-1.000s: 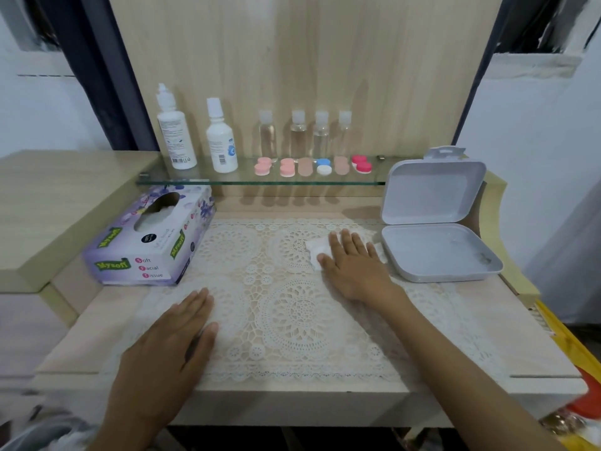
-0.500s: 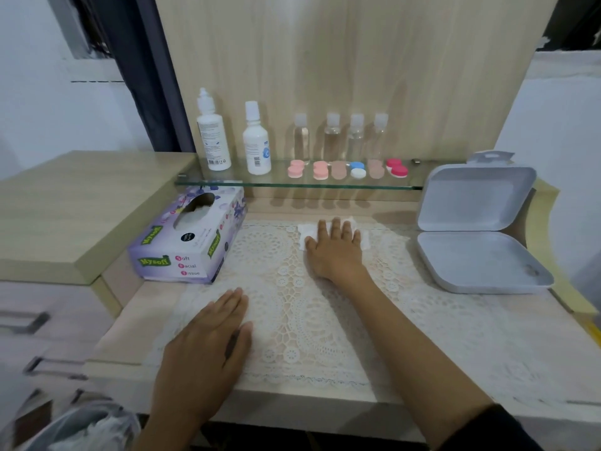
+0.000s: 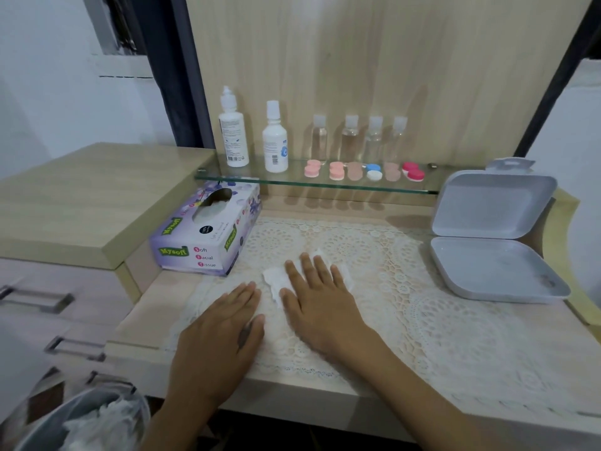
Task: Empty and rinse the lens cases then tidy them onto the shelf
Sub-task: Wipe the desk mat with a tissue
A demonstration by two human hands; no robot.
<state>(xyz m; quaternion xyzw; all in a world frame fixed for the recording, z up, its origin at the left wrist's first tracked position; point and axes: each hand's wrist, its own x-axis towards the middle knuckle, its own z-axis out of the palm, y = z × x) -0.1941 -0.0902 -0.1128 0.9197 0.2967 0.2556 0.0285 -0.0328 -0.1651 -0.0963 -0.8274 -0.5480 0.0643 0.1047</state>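
Several lens cases stand in a row on the glass shelf (image 3: 253, 179): a pink one (image 3: 312, 168), another pink one (image 3: 337, 170), a beige one (image 3: 353, 170), a blue and white one (image 3: 374, 171), a second beige one (image 3: 392, 171) and a red one (image 3: 413, 171). My right hand (image 3: 320, 299) lies flat with straight fingers on a white tissue (image 3: 275, 281) on the lace mat (image 3: 422, 288). My left hand (image 3: 221, 340) rests flat on the mat beside it, holding nothing.
Two white solution bottles (image 3: 233, 138) (image 3: 275, 141) and several small clear bottles (image 3: 350, 138) stand behind the cases. A tissue box (image 3: 208, 237) sits at the left. An open white plastic box (image 3: 494, 252) lies at the right. A bin with crumpled tissue (image 3: 97, 421) stands below left.
My right hand has slid the tissue across the mat from the back toward the front left, ending close beside my left hand. The left hand stayed flat on the mat.
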